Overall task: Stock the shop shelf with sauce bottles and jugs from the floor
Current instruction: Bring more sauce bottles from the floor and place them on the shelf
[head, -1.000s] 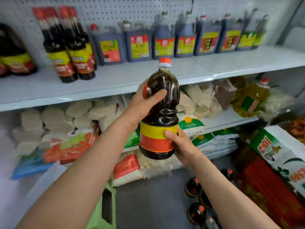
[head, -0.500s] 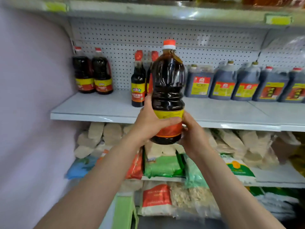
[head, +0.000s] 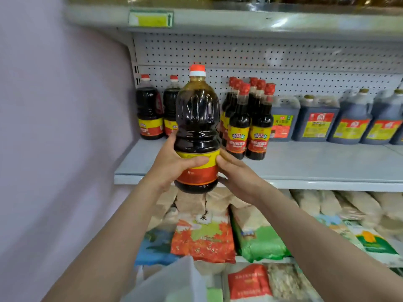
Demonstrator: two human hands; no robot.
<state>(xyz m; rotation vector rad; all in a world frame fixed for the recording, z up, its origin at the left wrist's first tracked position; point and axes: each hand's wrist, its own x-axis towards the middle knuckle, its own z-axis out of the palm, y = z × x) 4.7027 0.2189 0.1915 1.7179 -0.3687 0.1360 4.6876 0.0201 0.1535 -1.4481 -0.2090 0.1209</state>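
Above the front edge of the grey metal shelf (head: pixel 305 166), the left hand (head: pixel 172 164) and right hand (head: pixel 237 177) clasp the big dark plastic sauce bottle (head: pixel 197 127) low around its label, probably to carry its weight upright towards the 2 similar red-capped bottles (head: pixel 150 110) behind.

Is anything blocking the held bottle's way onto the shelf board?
Nothing visible. Both hands, left and right, hold the big dark red-capped sauce bottle before the grey shelf board, whose front strip is bare; two matching bottles stand behind, slim ones beside.

Stacked grain bags (head: pixel 204 240) on the lower shelf, yellow price tag (head: pixel 151 18) overhead, lilac wall (head: pixel 54 127) left.
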